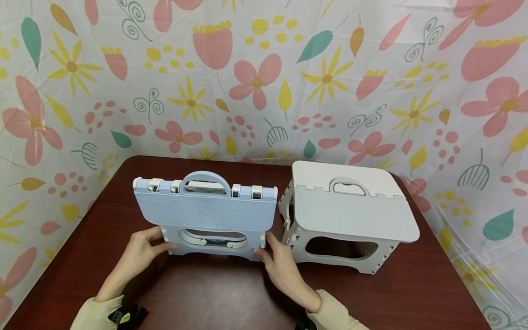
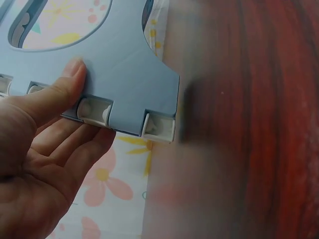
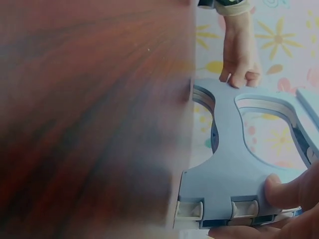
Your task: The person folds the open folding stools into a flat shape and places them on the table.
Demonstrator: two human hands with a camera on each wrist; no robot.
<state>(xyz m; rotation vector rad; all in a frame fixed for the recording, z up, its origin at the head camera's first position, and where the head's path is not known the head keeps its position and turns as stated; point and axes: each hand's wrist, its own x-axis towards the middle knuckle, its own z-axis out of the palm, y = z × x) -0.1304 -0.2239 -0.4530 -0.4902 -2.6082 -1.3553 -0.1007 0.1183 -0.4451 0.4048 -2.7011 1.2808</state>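
Observation:
A light blue folding step stool stands upright on the table, partly folded, its top panel slanting and its carry handle arching up at the top. By its lower left edge my left hand grips it, the thumb lying on the front leg panel and the other fingers going behind the hinged edge. On the opposite side my right hand pinches the lower right edge the same way, thumb on the panel face. Through the oval opening in the leg panel, white inner parts show.
Close by on the right stands a whitish folding step stool, unfolded, its top flat. Both stools are on a dark red-brown wooden table. Behind the table hangs a flower-patterned curtain. A black strap is on the left wrist.

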